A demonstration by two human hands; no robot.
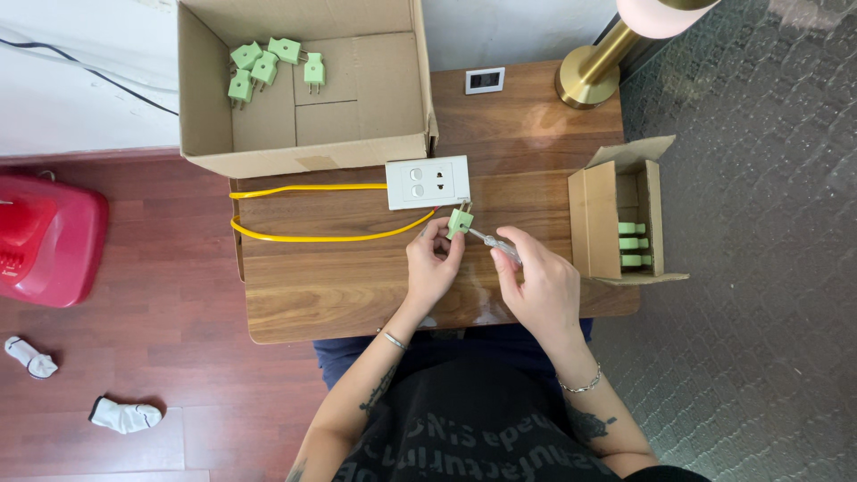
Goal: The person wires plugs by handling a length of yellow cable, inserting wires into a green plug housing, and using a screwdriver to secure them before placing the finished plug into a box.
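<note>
Just below the white socket plate [428,182], the left hand [431,266] pinches a green plug [461,220]; the right hand [538,284] grips a screwdriver [496,244], tip slanting up-left toward it.

- Left hand [432,266] raised over the table edge, fingers curled, thumb and fingertips pinched together at the top.
- Right hand [538,284] just beside it, knuckles up, fingers folded in a closed grip.
- Both forearms angled inward from the body, tattooed, a thin bracelet on each wrist.
</note>
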